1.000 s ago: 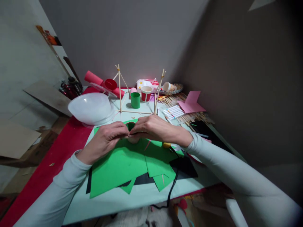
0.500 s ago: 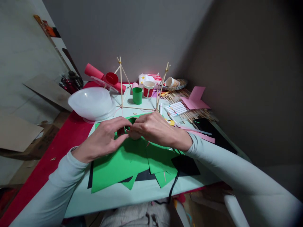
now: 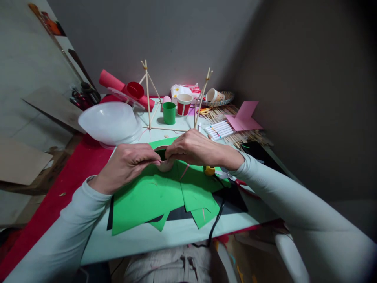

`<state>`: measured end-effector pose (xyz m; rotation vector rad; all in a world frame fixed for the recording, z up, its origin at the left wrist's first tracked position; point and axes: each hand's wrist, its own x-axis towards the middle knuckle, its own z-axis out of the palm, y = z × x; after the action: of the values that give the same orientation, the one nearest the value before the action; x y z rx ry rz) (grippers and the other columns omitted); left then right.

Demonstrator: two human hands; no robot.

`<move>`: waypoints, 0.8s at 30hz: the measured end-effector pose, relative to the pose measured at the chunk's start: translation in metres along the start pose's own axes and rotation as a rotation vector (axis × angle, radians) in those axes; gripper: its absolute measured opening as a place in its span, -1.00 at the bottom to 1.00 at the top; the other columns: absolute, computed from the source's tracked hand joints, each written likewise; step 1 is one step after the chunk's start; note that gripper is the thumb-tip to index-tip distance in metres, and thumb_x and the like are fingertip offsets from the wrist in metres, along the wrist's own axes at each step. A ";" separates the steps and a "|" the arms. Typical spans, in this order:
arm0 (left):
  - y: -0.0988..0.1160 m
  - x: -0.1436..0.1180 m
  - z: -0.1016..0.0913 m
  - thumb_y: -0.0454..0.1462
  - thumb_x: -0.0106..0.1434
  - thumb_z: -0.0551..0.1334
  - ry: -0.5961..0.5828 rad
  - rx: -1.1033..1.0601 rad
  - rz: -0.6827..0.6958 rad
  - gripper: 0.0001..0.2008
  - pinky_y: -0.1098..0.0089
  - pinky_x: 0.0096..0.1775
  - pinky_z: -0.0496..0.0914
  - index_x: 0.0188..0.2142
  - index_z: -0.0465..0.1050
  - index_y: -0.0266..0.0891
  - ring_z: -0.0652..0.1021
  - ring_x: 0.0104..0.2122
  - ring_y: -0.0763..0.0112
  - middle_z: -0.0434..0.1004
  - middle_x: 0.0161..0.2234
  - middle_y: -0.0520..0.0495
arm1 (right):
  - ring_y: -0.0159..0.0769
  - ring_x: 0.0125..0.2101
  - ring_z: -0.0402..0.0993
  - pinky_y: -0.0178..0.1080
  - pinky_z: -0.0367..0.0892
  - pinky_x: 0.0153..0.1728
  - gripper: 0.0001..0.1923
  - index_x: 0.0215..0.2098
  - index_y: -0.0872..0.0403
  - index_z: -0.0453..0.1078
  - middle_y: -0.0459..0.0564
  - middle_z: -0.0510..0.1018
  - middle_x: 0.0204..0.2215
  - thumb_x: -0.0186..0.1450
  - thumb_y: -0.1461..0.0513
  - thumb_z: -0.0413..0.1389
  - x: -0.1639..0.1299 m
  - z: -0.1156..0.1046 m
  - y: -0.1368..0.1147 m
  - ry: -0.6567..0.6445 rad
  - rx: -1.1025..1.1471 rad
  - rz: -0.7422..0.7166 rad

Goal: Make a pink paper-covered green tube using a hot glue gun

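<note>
A small round cup-like piece (image 3: 165, 165), pale pink outside and dark green within, is held between my hands above green paper sheets (image 3: 147, 196). My left hand (image 3: 129, 163) pinches its near rim with thumb and fingertips. Close beside it, my right hand (image 3: 198, 148) grips the rim from the right, its fingers hiding part of the edge. Green sheets and a black sheet (image 3: 176, 221) lie beneath. To the right of the hands are scissors (image 3: 225, 175) and a yellow-ended tool (image 3: 209, 170).
Behind stand a stick frame (image 3: 149, 102), a green cup (image 3: 169, 114) and a red-and-white paper cup (image 3: 184, 105). A translucent bowl (image 3: 107, 122) sits left. On the right lie markers (image 3: 219, 129), thin sticks (image 3: 253, 137) and folded pink paper (image 3: 246, 120). A black cord (image 3: 216, 226) crosses the near edge.
My left hand's fingers have closed from a wider curve into a pinch on the rim. The piece's opening shows more, and the scissors have come into view beside my right wrist.
</note>
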<state>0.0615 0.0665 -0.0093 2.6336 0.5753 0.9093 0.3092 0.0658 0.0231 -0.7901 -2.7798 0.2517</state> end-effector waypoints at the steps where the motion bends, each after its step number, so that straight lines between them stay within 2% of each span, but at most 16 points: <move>1: -0.001 0.000 0.000 -0.30 0.43 0.27 0.004 0.011 0.005 -0.84 0.49 -0.33 0.43 -0.28 0.62 -0.23 0.64 -0.40 0.44 0.69 -0.37 -0.03 | -0.37 -0.44 0.45 -0.27 0.05 -0.39 -0.80 -0.21 0.09 0.61 -0.04 0.67 -0.39 0.44 0.35 0.12 0.001 0.001 0.000 0.000 0.007 0.001; 3: 0.000 -0.001 0.002 -0.31 0.42 0.27 0.030 0.032 0.015 -0.84 0.46 -0.33 0.45 -0.28 0.63 -0.23 0.65 -0.40 0.41 0.70 -0.37 -0.04 | -0.37 -0.42 0.47 -0.28 0.08 -0.38 -0.81 -0.21 0.10 0.62 -0.03 0.67 -0.37 0.43 0.35 0.14 0.002 0.002 -0.002 -0.006 0.022 0.011; 5: 0.003 -0.001 0.004 -0.32 0.42 0.26 0.102 0.040 -0.018 -0.86 0.41 -0.23 0.51 -0.22 0.64 -0.21 0.68 -0.29 0.35 0.72 -0.29 -0.06 | -0.38 -0.39 0.48 -0.29 0.13 -0.36 -0.84 -0.18 0.11 0.62 -0.04 0.68 -0.35 0.43 0.35 0.17 0.002 -0.003 -0.001 0.007 0.028 0.038; 8: 0.011 0.000 0.005 -0.31 0.43 0.26 0.325 0.028 -0.197 -0.77 0.32 -0.05 0.55 0.04 0.60 -0.12 0.67 -0.07 0.27 0.69 0.01 -0.08 | -0.41 -0.36 0.50 -0.33 0.21 -0.32 -0.87 -0.11 0.14 0.59 -0.03 0.69 -0.29 0.45 0.31 0.18 -0.004 -0.022 0.008 0.085 -0.003 0.140; 10: 0.015 0.000 0.006 -0.29 0.44 0.27 0.470 0.040 -0.312 -0.70 0.34 -0.14 0.58 0.14 0.54 -0.09 0.68 -0.12 0.32 0.63 0.12 -0.07 | -0.41 -0.35 0.49 -0.32 0.26 -0.31 -0.84 -0.09 0.19 0.56 -0.01 0.67 -0.29 0.48 0.31 0.13 -0.009 -0.036 0.021 0.157 -0.061 0.248; 11: 0.016 0.000 0.007 -0.29 0.44 0.27 0.492 0.069 -0.324 -0.70 0.32 -0.13 0.59 0.14 0.53 -0.12 0.68 -0.11 0.30 0.63 0.12 -0.09 | -0.40 -0.36 0.49 -0.31 0.27 -0.31 -0.82 -0.11 0.22 0.56 0.01 0.66 -0.31 0.49 0.32 0.10 -0.011 -0.043 0.030 0.185 -0.100 0.310; 13: 0.014 0.000 0.011 -0.31 0.45 0.25 0.455 0.149 -0.271 -0.75 0.22 -0.01 0.59 0.08 0.56 -0.20 0.68 -0.04 0.22 0.65 0.09 -0.15 | -0.35 -0.35 0.51 -0.26 0.34 -0.28 -0.81 -0.13 0.26 0.55 0.05 0.64 -0.32 0.50 0.33 0.08 -0.013 -0.051 0.051 0.209 -0.179 0.428; 15: 0.010 -0.001 0.016 -0.33 0.45 0.23 0.383 0.210 -0.179 -0.79 0.12 0.10 0.56 0.00 0.60 -0.27 0.66 0.03 0.15 0.67 0.06 -0.21 | -0.28 -0.28 0.55 -0.17 0.45 -0.20 -0.82 -0.09 0.25 0.53 0.08 0.64 -0.25 0.50 0.30 0.10 -0.010 -0.051 0.073 0.183 -0.239 0.515; 17: 0.005 -0.002 0.022 -0.33 0.45 0.21 0.324 0.249 -0.108 -0.79 0.10 0.08 0.58 -0.05 0.62 -0.30 0.67 0.03 0.12 0.67 0.06 -0.27 | -0.21 -0.11 0.58 -0.06 0.55 -0.07 -0.70 0.08 0.12 0.46 0.06 0.58 -0.01 0.47 0.13 0.19 -0.004 -0.045 0.094 0.124 -0.271 0.562; 18: 0.004 -0.003 0.024 -0.33 0.46 0.19 0.301 0.266 -0.086 -0.78 0.11 0.05 0.60 -0.05 0.62 -0.31 0.68 0.02 0.11 0.66 0.07 -0.29 | -0.16 -0.04 0.57 -0.01 0.54 -0.03 -0.65 0.14 0.10 0.43 0.09 0.55 0.07 0.47 0.11 0.19 0.000 -0.040 0.103 0.101 -0.281 0.575; 24: -0.001 -0.006 0.028 -0.33 0.48 0.12 0.178 0.354 -0.039 -0.74 0.11 -0.05 0.65 -0.08 0.62 -0.32 0.69 -0.01 0.07 0.65 0.07 -0.35 | -0.11 0.02 0.55 0.03 0.53 0.01 -0.60 0.19 0.10 0.41 0.11 0.52 0.12 0.46 0.10 0.20 0.025 -0.018 0.135 -0.003 -0.315 0.597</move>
<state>0.0749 0.0608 -0.0346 2.8514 0.9031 1.1282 0.3603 0.1946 0.0142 -1.6876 -2.5416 -0.0921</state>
